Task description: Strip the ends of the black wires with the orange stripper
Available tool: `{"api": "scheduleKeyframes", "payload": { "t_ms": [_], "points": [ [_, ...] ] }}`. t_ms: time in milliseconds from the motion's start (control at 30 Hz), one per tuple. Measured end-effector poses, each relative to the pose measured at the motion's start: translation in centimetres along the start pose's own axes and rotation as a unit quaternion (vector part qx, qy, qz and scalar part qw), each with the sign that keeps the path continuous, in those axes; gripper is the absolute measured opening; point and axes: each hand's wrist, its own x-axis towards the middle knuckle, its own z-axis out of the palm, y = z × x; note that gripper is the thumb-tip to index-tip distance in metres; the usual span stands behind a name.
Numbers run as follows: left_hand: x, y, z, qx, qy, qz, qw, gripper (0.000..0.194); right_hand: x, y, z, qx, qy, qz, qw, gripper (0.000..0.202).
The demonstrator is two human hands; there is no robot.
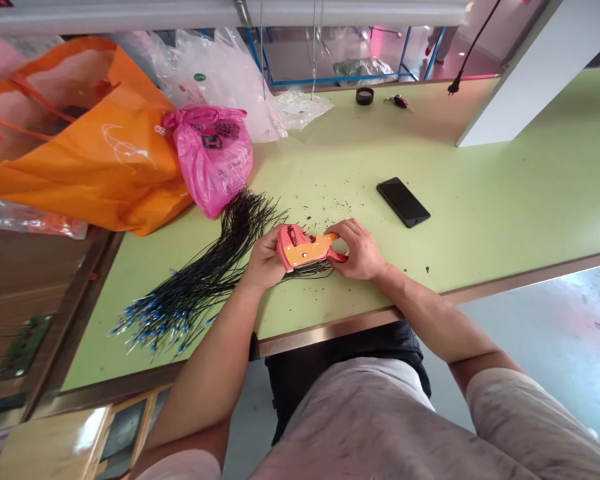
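Note:
An orange and red wire stripper (305, 251) is held over the bench by my right hand (357, 250), whose fingers wrap round its handles. At the tool's head, my left hand (267, 260) is closed with its fingertips against the jaw end; what it pinches is hidden behind the tool. Some loose black wires (307, 270) lie on the bench under the stripper. Left of my hands spreads a large bundle of black wires (215, 253), many with blue and silvery ends (155, 320) toward the bench's front left.
Behind the bundle stand a pink plastic bag (213, 160) and a big orange bag (105, 147). A black phone (403, 201) lies to the right. Tiny dark scraps (337, 202) litter the green bench (505, 193). Farther back are a black round cap (365, 96) and keys (400, 101).

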Motion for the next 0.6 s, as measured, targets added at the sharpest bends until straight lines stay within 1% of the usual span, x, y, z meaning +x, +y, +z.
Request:
{"api": "scheduleKeyframes", "payload": {
  "t_ms": [67,133,300,433,533,600],
  "points": [
    [0.0,-0.1,-0.1,-0.013,-0.020,0.003,1.000,0.043,0.0,0.0,0.1,-0.006,-0.001,0.002,1.000,0.035],
    [-0.1,-0.1,-0.3,-0.012,-0.027,0.007,1.000,0.044,-0.1,0.0,0.1,-0.011,-0.003,0.000,1.000,0.035],
    [0.0,-0.9,-0.7,0.018,-0.006,0.028,0.999,0.041,-0.1,0.0,0.2,-0.014,0.008,-0.001,1.000,0.036],
    [0.0,-2.1,-1.0,0.036,0.009,0.032,0.999,0.049,-0.1,-0.1,0.2,-0.011,0.028,-0.001,1.000,0.034],
    [-0.1,-2.7,-1.3,0.030,-0.008,0.038,0.999,0.049,0.0,-0.2,0.1,-0.012,0.022,-0.002,1.000,0.034],
    [-0.1,-2.9,-1.5,0.034,-0.029,0.048,0.998,0.047,0.0,-0.3,0.1,-0.013,0.016,-0.003,1.000,0.034]
  ]
}}
